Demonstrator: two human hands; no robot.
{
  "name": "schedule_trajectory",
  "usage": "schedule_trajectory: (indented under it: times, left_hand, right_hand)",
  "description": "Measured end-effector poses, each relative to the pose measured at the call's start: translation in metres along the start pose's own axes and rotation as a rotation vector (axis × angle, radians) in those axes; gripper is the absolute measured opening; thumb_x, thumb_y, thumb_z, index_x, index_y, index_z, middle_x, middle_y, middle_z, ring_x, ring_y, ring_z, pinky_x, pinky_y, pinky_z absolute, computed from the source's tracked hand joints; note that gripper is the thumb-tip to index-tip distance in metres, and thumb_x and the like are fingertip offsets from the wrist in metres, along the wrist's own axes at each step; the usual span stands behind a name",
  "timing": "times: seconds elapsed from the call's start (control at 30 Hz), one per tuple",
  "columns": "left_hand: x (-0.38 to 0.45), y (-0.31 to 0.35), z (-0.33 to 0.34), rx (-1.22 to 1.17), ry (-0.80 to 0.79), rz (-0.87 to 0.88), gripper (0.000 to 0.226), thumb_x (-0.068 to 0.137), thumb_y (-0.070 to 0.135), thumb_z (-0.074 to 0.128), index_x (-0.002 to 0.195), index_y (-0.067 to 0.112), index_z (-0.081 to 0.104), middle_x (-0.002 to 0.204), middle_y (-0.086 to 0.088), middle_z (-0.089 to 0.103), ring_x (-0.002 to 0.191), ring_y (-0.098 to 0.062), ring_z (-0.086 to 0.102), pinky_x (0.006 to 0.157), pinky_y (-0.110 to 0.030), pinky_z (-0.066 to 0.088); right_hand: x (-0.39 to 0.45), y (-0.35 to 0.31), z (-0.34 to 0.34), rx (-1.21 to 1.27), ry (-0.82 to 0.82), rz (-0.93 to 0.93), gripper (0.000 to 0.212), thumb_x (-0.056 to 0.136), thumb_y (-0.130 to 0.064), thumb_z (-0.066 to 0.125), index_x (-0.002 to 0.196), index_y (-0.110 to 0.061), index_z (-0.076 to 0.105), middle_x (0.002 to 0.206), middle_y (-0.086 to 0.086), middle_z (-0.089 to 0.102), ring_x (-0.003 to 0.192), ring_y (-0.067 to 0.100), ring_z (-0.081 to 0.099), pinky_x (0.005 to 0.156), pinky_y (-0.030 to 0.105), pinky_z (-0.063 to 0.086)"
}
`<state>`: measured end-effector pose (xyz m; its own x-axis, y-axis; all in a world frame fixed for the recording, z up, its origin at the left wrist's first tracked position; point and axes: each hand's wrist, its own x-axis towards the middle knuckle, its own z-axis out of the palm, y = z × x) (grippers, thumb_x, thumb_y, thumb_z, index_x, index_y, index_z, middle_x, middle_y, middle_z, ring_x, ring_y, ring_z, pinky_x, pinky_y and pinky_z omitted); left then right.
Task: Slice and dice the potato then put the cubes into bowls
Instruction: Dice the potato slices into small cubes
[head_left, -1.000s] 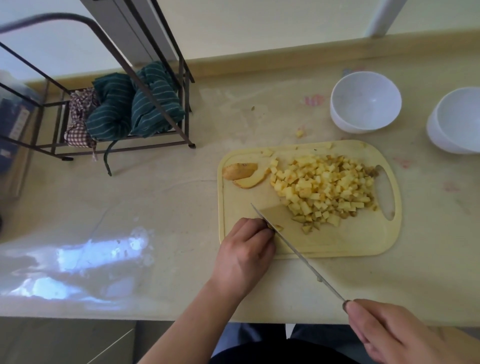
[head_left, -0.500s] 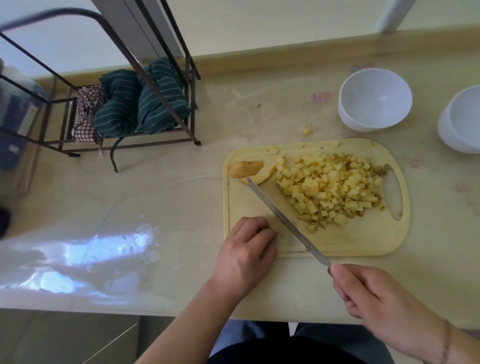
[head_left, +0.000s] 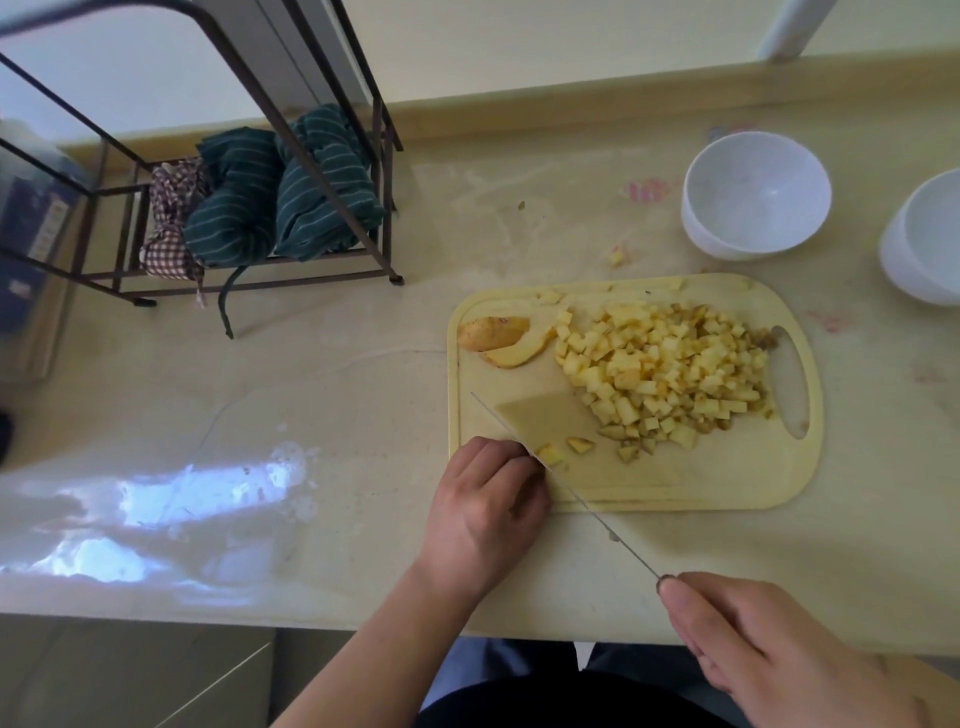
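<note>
A yellow cutting board lies on the counter with a heap of potato cubes on its right half. Two potato end pieces sit at its far left corner. My left hand rests at the board's near left corner, fingers curled down on a small potato piece beside the blade. My right hand grips the handle of a knife, whose thin blade runs diagonally across that corner, right against my left fingertips. Two white bowls stand empty beyond the board.
A dark metal rack holding folded striped and checked cloths stands at the back left. One stray cube lies on the counter behind the board. The counter's front edge runs just below my hands.
The knife reached forward toward the end pieces, then drew back to my left fingertips. Small cut pieces now lie right of the blade. My left hand has stayed put.
</note>
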<state>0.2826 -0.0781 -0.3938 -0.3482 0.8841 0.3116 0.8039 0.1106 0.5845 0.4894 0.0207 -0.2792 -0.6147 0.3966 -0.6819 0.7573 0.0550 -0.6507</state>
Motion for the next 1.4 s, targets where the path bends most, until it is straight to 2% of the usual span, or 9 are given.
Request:
schedule_trajectory:
  times: [0.13, 0.37, 0.67, 0.8, 0.9, 0.97, 1.07, 1.23, 1.4]
  left_hand:
    - [0.001, 0.0, -0.001, -0.004, 0.002, -0.002, 0.009, 0.078, -0.004, 0.08, 0.083, 0.001, 0.075, 0.083, -0.007, 0.068, 0.074, -0.024, 0.059, 0.076, -0.021, 0.042]
    - [0.001, -0.001, 0.001, -0.039, 0.003, -0.006, 0.014, 0.075, -0.007, 0.08, 0.085, 0.0, 0.076, 0.086, -0.007, 0.07, 0.074, -0.026, 0.061, 0.07, -0.029, 0.05]
    - [-0.003, -0.002, -0.006, -0.06, 0.011, 0.009, 0.003, 0.087, 0.003, 0.074, 0.089, 0.001, 0.076, 0.093, -0.008, 0.072, 0.083, -0.023, 0.065, 0.077, -0.033, 0.055]
    - [-0.011, 0.001, -0.022, -0.182, 0.134, -0.115, 0.015, 0.082, 0.001, 0.055, 0.094, 0.005, 0.063, 0.094, -0.005, 0.062, 0.088, -0.016, 0.06, 0.082, -0.021, 0.048]
    - [-0.019, -0.003, -0.03, -0.227, 0.267, -0.284, 0.026, 0.072, 0.005, 0.041, 0.095, 0.018, 0.046, 0.093, 0.003, 0.048, 0.089, -0.005, 0.048, 0.083, -0.015, 0.04]
    - [-0.019, -0.003, -0.032, -0.331, 0.313, -0.448, 0.035, 0.07, 0.003, 0.038, 0.094, 0.028, 0.044, 0.091, 0.012, 0.049, 0.087, -0.006, 0.05, 0.081, -0.017, 0.041]
    - [-0.016, 0.0, -0.03, -0.44, 0.308, -0.63, 0.041, 0.07, -0.006, 0.04, 0.091, 0.029, 0.045, 0.086, 0.021, 0.058, 0.08, -0.003, 0.057, 0.072, -0.012, 0.044]
    - [-0.016, -0.003, -0.031, -0.343, 0.207, -0.598, 0.055, 0.07, -0.001, 0.045, 0.091, 0.049, 0.049, 0.089, 0.016, 0.061, 0.085, -0.012, 0.061, 0.073, -0.018, 0.047]
    - [-0.015, -0.001, -0.03, -0.259, 0.167, -0.515, 0.037, 0.072, -0.003, 0.049, 0.092, 0.029, 0.051, 0.087, 0.006, 0.057, 0.08, -0.009, 0.055, 0.069, -0.012, 0.041]
  right_hand:
    - [-0.01, -0.008, -0.008, -0.142, 0.018, 0.068, 0.06, 0.078, -0.061, 0.025, 0.072, -0.006, 0.05, 0.056, -0.007, 0.048, 0.056, 0.003, 0.05, 0.06, 0.016, 0.04]
    - [0.023, 0.007, 0.014, -0.073, 0.091, -0.062, 0.075, 0.071, -0.093, 0.019, 0.068, -0.022, 0.044, 0.051, -0.002, 0.043, 0.049, 0.007, 0.04, 0.054, 0.032, 0.038]
    - [0.025, 0.005, 0.01, 0.169, 0.082, -0.007, 0.063, 0.074, -0.078, 0.036, 0.061, -0.016, 0.036, 0.048, -0.006, 0.03, 0.044, 0.007, 0.026, 0.043, 0.015, 0.025]
    - [0.021, -0.001, 0.015, 0.143, 0.029, -0.084, 0.067, 0.078, -0.077, 0.036, 0.065, -0.011, 0.038, 0.048, -0.004, 0.032, 0.045, 0.006, 0.029, 0.047, 0.019, 0.027]
    - [0.016, -0.01, 0.021, 0.018, 0.018, -0.137, 0.054, 0.081, -0.074, 0.032, 0.063, -0.025, 0.046, 0.049, -0.003, 0.043, 0.047, 0.007, 0.04, 0.051, 0.023, 0.033]
    - [0.016, -0.015, 0.024, -0.011, 0.001, -0.13, 0.047, 0.078, -0.071, 0.032, 0.063, -0.028, 0.047, 0.05, -0.004, 0.047, 0.048, 0.007, 0.045, 0.052, 0.022, 0.034]
    - [0.021, -0.012, 0.029, -0.016, -0.011, -0.12, 0.057, 0.077, -0.071, 0.031, 0.061, -0.017, 0.04, 0.051, -0.001, 0.043, 0.049, 0.008, 0.041, 0.054, 0.024, 0.034]
    - [0.027, 0.007, 0.026, 0.084, -0.007, -0.071, 0.069, 0.08, -0.077, 0.035, 0.067, -0.009, 0.04, 0.052, -0.004, 0.037, 0.051, 0.007, 0.035, 0.053, 0.026, 0.032]
    - [0.022, 0.013, 0.001, 0.21, -0.01, 0.009, 0.057, 0.082, -0.068, 0.039, 0.064, -0.015, 0.042, 0.048, -0.006, 0.03, 0.045, 0.01, 0.027, 0.044, 0.018, 0.027]
